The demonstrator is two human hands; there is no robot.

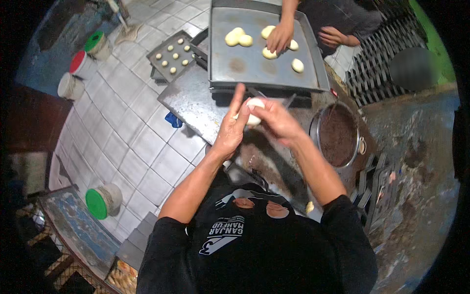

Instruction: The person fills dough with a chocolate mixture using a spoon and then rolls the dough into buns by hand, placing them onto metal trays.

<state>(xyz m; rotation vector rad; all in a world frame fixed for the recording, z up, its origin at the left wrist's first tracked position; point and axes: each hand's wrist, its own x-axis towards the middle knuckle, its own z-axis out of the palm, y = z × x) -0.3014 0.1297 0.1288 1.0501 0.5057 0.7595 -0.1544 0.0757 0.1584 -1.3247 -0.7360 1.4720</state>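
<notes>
A pale dough ball (254, 117) is held up between my two hands, just in front of the near edge of a large grey baking tray (215, 68). My left hand (230, 132) supports its left side, with one finger pointing up. My right hand (279, 121) grips it from the right, its thumb and fingers pressed against the dough and slightly blurred. Several pale yellow dough balls (238, 37) lie on the tray. Among them, a co-worker's hand (280, 38) touches one, while that person's other hand (333, 37) is beside the tray.
At my right stands a round metal pan (338, 134) with a brown surface inside. A smaller tray (159, 54) of little dough balls is at the far left. Lidded tubs (104, 201) stand on the white-tiled floor (142, 132). Dark racks (372, 63) rise at the far right.
</notes>
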